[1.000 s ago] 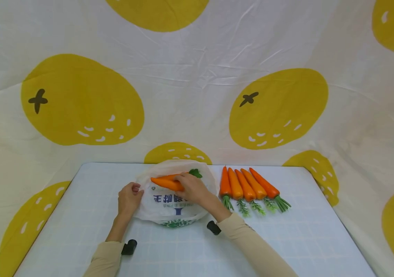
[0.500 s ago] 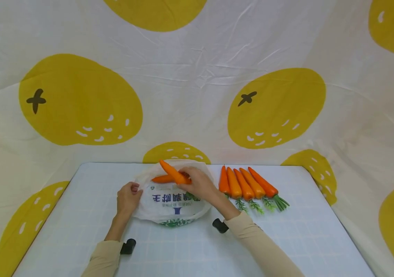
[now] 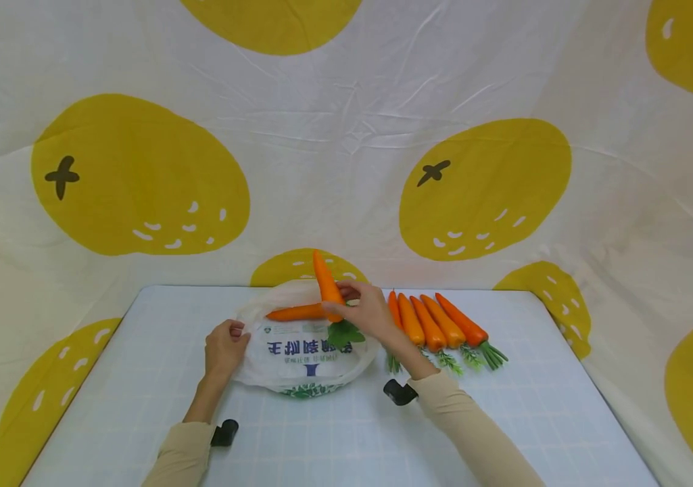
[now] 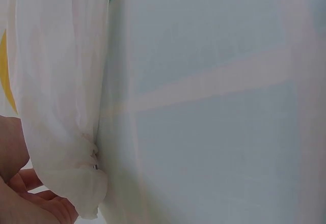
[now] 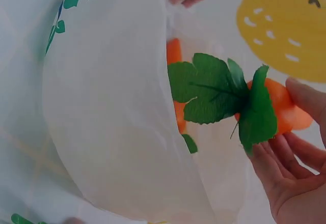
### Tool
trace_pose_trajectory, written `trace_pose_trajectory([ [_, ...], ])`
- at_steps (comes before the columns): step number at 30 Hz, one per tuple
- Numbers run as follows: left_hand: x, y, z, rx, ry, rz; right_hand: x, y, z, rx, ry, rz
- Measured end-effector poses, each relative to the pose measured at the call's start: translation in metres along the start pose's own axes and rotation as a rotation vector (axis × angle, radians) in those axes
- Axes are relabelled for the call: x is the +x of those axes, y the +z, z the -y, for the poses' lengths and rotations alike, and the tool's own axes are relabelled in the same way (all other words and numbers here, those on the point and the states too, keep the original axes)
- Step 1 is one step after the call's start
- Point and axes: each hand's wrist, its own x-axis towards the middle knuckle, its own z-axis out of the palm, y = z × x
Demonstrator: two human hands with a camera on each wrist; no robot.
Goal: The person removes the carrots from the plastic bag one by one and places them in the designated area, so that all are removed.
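Note:
Over the mouth of a white plastic bag (image 3: 316, 372), my right hand (image 3: 370, 308) holds an orange carrot (image 3: 326, 277) by its thick end. That carrot points up, and its broad green leaves (image 5: 214, 89) hang at the bottom, beside the bag's rim in the right wrist view. A second carrot (image 3: 294, 313) lies in the bag, partly hidden by the held one. My left hand (image 3: 224, 348) grips the bag's left edge with curled fingers; in the left wrist view the bag's film (image 4: 61, 107) covers part of those fingers.
Several carrots (image 3: 428, 321) lie side by side to the right of the bag, green tops toward me. The table (image 3: 297, 439) has a pale blue checked cover. Behind it hangs a white cloth (image 3: 322, 155) printed with yellow fruit.
My right hand has lifted one carrot out from beside the other in the bag, turning its tip from left to upward. The left hand stays at the bag's edge.

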Motion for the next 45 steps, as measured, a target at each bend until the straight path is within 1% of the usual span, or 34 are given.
trace_pose_trajectory([
  [4, 0.000, 0.000, -0.001, 0.001, -0.004, 0.001, -0.002, -0.012, -0.001, 0.086, 0.087, -0.028],
  [13, -0.002, -0.001, -0.001, 0.003, -0.008, -0.001, -0.008, -0.042, -0.005, 0.186, 0.255, -0.047],
  [18, -0.002, -0.002, 0.000, -0.007, -0.008, 0.005, -0.011, -0.057, -0.010, 0.228, 0.307, -0.073],
  [23, -0.002, -0.004, 0.002, -0.015, -0.010, 0.016, -0.014, -0.073, -0.012, 0.296, 0.364, -0.105],
  [25, -0.001, -0.004, 0.002, -0.018, -0.015, 0.018, -0.016, -0.079, -0.014, 0.323, 0.374, -0.114],
  [30, 0.001, -0.004, 0.003, -0.035, -0.012, 0.021, -0.020, -0.095, -0.020, 0.338, 0.368, -0.130],
  [34, 0.002, -0.004, 0.004, -0.042, -0.011, 0.023, -0.023, -0.107, -0.028, 0.358, 0.385, -0.138],
  [37, 0.002, -0.005, 0.004, -0.043, -0.013, 0.027, -0.026, -0.114, -0.031, 0.348, 0.389, -0.142],
  [41, 0.002, -0.005, 0.005, -0.041, -0.006, 0.029, -0.031, -0.124, -0.038, 0.340, 0.371, -0.158],
  [45, 0.001, -0.005, 0.006, -0.039, 0.002, 0.026, -0.037, -0.135, -0.047, 0.353, 0.388, -0.172],
])
